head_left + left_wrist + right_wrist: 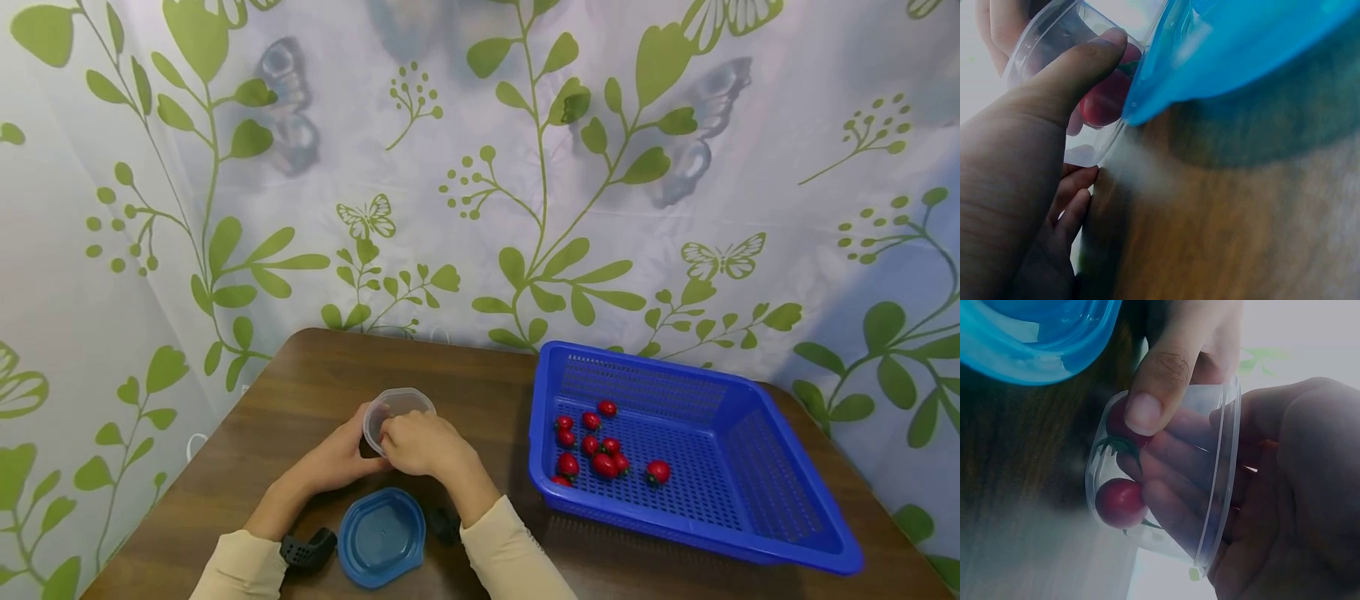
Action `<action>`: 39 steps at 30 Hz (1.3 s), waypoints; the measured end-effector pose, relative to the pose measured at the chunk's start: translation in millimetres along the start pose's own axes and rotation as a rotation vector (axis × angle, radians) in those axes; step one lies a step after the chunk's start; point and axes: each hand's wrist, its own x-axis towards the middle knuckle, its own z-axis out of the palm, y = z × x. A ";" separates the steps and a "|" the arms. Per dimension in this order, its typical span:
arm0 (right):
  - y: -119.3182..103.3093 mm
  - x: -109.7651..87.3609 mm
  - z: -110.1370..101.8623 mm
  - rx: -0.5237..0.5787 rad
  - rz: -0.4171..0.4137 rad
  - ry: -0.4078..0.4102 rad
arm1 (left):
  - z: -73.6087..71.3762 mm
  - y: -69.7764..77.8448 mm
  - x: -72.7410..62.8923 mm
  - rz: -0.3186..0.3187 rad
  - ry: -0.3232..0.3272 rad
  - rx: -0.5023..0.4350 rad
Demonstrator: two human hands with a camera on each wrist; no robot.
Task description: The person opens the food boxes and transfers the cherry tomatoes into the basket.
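Note:
My left hand [347, 454] grips a clear round plastic tub [401, 402] on the table's left side. Its thumb [1150, 406] presses the near wall. From above, my right hand [422, 446] reaches through the mouth, fingers down inside. Two red cherry tomatoes with green stems show through the wall in the right wrist view, one lower tomato [1121, 503] and one upper tomato [1119, 419] partly behind the left thumb. The right fingertips lie right by them; I cannot tell whether they pinch one. A blue lid [381, 537] lies just in front of the tub.
On the right stands a large blue plastic basket [787, 433] with perforated sides. Several cherry tomatoes [603, 464] lie loose in its left half. Brown wooden table [480, 375] shows between tub and basket. A leaf-printed curtain [465, 250] hangs behind the table.

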 end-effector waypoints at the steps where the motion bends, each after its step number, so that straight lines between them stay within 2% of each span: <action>1: -0.1 0.2 -0.5 0.000 0.000 0.002 | -0.2 -0.1 0.6 -0.003 -0.001 -0.002; 15: 1.2 1.7 -1.1 -0.004 -0.004 -0.031 | -0.6 -1.5 1.7 0.017 -0.009 -0.007; 19: 5.6 4.2 -0.8 0.049 -0.015 -0.013 | -2.1 -0.3 1.8 0.009 -0.010 -0.012; 28: 16.2 5.5 -2.3 0.252 -0.080 0.022 | -3.1 0.8 1.0 0.010 -0.023 -0.019; 34: 19.4 3.2 -6.6 0.285 -0.110 0.032 | -2.2 1.2 1.9 0.026 -0.014 -0.024; 39: 20.5 3.1 -8.3 0.286 -0.127 0.024 | -2.1 0.4 1.2 0.016 -0.012 -0.036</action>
